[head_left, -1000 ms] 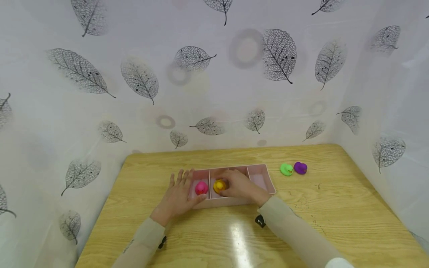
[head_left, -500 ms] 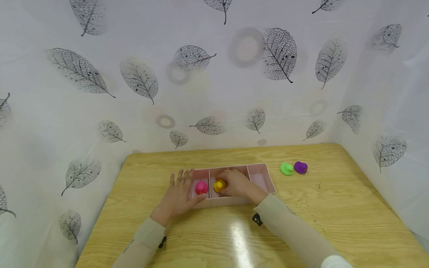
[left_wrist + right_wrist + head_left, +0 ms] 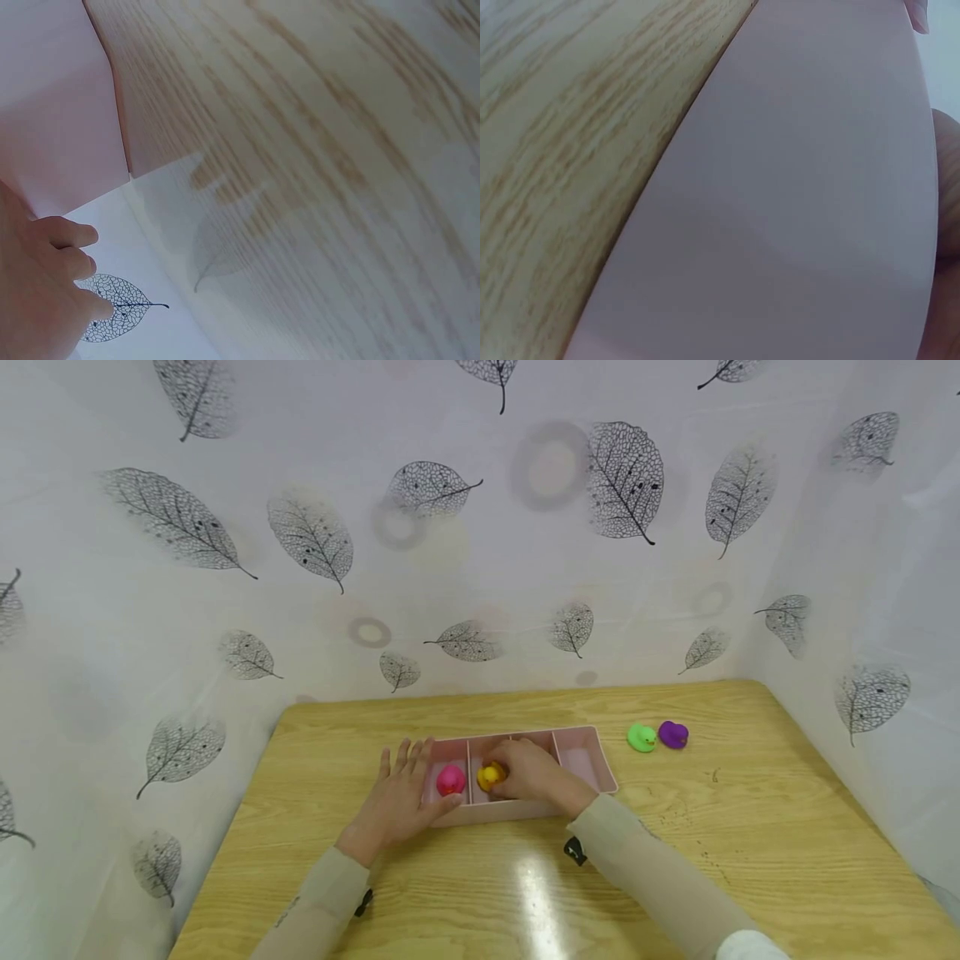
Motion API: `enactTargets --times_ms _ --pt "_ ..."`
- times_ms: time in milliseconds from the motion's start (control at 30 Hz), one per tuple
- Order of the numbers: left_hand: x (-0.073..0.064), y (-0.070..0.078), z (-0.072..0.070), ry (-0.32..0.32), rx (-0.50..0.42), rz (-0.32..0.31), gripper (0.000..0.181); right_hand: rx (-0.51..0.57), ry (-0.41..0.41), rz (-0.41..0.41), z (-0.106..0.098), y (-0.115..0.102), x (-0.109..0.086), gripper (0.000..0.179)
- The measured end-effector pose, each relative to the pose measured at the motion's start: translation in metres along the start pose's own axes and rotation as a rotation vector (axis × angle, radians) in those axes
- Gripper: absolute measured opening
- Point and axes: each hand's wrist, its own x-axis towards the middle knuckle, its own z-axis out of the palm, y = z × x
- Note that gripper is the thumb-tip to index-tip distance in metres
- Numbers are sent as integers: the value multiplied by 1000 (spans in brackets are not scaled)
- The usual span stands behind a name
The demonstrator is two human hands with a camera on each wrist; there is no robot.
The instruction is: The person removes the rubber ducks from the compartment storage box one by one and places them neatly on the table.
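Observation:
A long pink divided box (image 3: 495, 812) lies on the table in the head view. In its leftmost compartment sits a pink rubber duck (image 3: 451, 780). The compartment beside it holds a yellow rubber duck (image 3: 491, 775), which my right hand (image 3: 532, 772) pinches between thumb and fingers from the right. My left hand (image 3: 401, 797) rests at the box's left end, fingers spread and fairly straight, thumb along the front rim. In the left wrist view, fingers (image 3: 71, 262) show beside the box wall (image 3: 67, 135). The outer box wall (image 3: 780, 187) fills most of the right wrist view, hiding the duck there.
To the right of the box, a green rubber duck (image 3: 642, 738) and a purple rubber duck (image 3: 673, 735) sit side by side on the wooden table (image 3: 450, 893). A leaf-patterned curtain (image 3: 480, 568) rises behind the table and along both sides.
The right wrist has shifted slightly left, and the yellow duck has turned a little in the right fingers. The left hand and the other ducks have stayed in place.

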Motion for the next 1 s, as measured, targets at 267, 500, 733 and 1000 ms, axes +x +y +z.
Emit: enactTargets --times_ms 267,500,733,1000 --pt "1 -1 2 -5 2 -9 108 15 0 4 3 3 0 30" --pt "1 -1 2 -1 -3 -8 108 -1 3 -19 0 2 -3 32" --pt "0 0 1 -4 -10 -3 108 -60 33 -100 -3 3 -5 35" --pt "2 0 1 2 -3 -3 108 41 17 -65 -11 4 -8 39"
